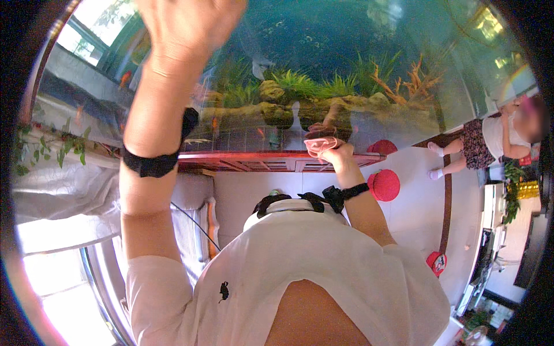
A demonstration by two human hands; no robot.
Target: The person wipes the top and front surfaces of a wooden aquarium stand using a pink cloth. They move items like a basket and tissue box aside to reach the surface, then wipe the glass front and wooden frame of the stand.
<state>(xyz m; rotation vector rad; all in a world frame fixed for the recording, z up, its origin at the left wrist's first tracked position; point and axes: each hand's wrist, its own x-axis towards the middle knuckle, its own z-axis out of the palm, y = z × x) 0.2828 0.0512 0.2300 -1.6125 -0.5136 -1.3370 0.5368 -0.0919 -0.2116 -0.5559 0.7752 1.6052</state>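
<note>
In front of me stands a large aquarium (329, 34) with green plants, rocks, branching driftwood and small orange fish behind its glass. My right hand (343, 152) is low at the tank, closed around a folded pink cloth (317, 146). The cloth is at the lower glass, just above the red wooden edge (254, 157), and its reflection shows there. High at the upper left, my left hand (193, 23) reaches up before the tank. The picture's edge cuts off its fingers, so I cannot see what they hold or touch. Black bands circle both my forearms.
Red round stools (384, 185) stand on the pale floor to the right of the tank cabinet. Another person (490, 138) is farther right. At left are a trailing plant (49, 147), a pale curtain (69, 190) and a striped chair (190, 230) with wooden arms.
</note>
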